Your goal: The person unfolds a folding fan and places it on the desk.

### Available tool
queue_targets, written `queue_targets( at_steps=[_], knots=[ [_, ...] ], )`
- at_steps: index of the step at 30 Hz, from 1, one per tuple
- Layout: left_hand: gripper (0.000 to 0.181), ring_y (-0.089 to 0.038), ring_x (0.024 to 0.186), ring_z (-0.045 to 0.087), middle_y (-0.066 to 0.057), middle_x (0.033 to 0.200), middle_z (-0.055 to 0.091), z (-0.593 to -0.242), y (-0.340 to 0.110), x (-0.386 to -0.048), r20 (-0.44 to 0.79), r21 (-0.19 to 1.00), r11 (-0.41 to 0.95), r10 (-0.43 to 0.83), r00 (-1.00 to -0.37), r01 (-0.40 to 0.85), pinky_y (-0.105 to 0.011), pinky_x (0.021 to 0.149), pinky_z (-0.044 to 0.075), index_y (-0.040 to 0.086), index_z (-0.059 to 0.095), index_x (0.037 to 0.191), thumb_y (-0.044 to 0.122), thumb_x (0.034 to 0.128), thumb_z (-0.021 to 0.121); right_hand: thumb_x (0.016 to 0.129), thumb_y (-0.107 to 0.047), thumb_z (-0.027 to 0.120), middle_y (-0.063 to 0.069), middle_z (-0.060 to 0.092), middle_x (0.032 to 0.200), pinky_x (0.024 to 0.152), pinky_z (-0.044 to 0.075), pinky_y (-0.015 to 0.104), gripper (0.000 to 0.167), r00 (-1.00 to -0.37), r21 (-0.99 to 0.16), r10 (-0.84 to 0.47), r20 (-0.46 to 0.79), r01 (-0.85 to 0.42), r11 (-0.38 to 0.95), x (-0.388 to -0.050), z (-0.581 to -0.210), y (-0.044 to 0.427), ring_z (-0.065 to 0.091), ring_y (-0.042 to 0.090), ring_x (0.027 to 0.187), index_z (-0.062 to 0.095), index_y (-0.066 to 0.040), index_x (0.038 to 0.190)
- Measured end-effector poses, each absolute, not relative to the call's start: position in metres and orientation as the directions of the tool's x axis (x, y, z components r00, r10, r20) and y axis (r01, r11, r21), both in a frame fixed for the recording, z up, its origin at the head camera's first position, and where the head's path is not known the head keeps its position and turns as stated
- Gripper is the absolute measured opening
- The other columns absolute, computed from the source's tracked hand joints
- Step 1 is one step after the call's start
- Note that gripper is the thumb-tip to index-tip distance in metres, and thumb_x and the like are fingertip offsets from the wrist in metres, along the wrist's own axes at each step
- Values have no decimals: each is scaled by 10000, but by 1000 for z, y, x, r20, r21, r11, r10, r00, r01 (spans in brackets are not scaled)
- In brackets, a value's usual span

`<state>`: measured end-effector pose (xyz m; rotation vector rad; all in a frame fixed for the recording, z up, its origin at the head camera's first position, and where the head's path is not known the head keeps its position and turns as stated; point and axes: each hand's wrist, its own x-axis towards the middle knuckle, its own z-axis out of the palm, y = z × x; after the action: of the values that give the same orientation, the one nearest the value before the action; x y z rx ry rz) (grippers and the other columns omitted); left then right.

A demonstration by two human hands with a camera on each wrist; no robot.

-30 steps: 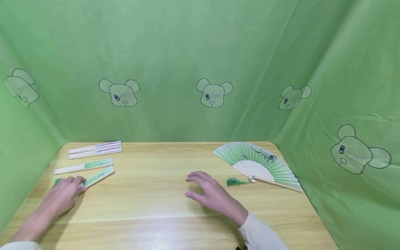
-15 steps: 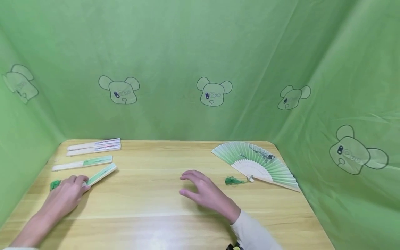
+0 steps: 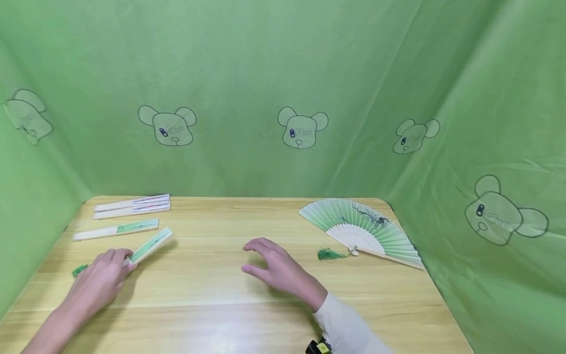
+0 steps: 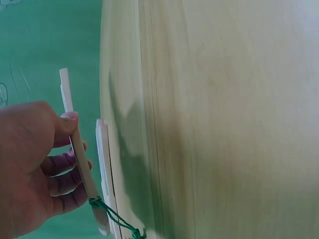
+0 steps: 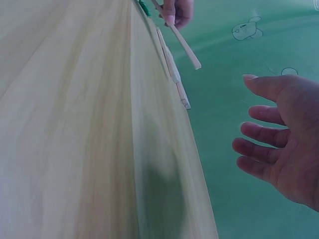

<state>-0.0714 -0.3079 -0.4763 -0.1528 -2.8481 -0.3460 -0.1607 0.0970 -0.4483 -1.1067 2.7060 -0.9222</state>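
Observation:
My left hand pinches a folded green-and-white fan near its middle, its far end pointing up to the right. In the left wrist view the thumb and fingers of the left hand hold the folded fan above the table, with a green cord tied at its lower end. The right hand hovers over the middle of the table, holding nothing. Its fingers are spread and slightly bent, as the right wrist view of that hand shows.
Behind the left hand lie another folded green fan and two folded fans with red and blue marks. An open green fan with a green tassel lies at the right. Green cloth surrounds the table.
My left hand has lifted the folded fan off the table and moved it slightly to the right. The right hand has moved left and slightly up, still holding nothing.

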Motion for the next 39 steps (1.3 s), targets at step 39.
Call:
queue_targets(
  at_steps=[39],
  knots=[
    [372,-246,851,672,-122,975,729,-456,-234,-56,417,214,941,154,-896,261,-390,599,622,-36,642,1197,108,881,774,985,-353,720,71,705,1315,1004,576,147,575,-816,-898,-578,31,-276,342,-164,-468,40,704,109,1146,551,-80,1462]
  ],
)
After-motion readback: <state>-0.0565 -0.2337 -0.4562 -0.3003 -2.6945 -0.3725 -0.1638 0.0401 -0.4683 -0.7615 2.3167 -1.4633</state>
